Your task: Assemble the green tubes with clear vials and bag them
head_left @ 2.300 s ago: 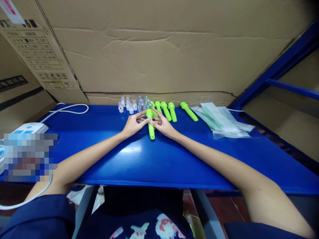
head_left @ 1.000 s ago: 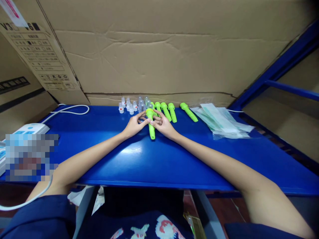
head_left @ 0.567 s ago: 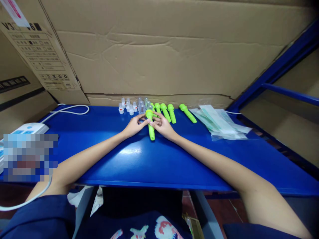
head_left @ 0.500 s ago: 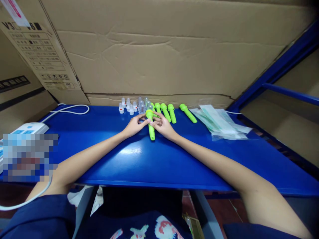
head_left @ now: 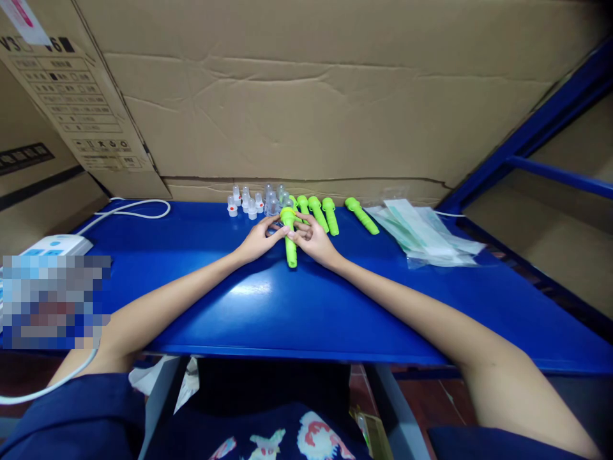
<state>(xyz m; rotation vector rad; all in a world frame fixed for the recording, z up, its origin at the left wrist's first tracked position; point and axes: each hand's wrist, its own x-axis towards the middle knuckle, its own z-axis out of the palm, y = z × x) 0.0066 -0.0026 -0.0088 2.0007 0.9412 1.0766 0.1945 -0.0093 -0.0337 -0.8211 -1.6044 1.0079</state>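
- Lime-green flashlight-shaped handle (head_left: 290,248): mid tabletop (head_left: 297,313), wide head at 12 o'clock, tube tail at 6; can't tell if the tail touches down.
- Grip: L hand (head_left: 261,241) at 9 o'clock & R hand (head_left: 316,244) at 3, both closed on the handle, thumbs meeting on its near side just below the head.
- Handling (est.): light, prob. hollow plastic; stiff, shouldn't squash under normal finger force. Surface poss. a bit slick; ridges on the tube should help.
- Best hold: tube right under the head, thumb vs. fingers; go easy on the head's rim, poss. the thinnest bit.
- Clear dome (head_left: 288,200) at 12, right by the head; can't tell if seated on it.
- More clear domes (head_left: 272,203) at 11, white-based caps (head_left: 232,207) at 10: prob. thin & brittle, so lift by the base.
- Other green handles (head_left: 318,215) at 2, same feel expected.
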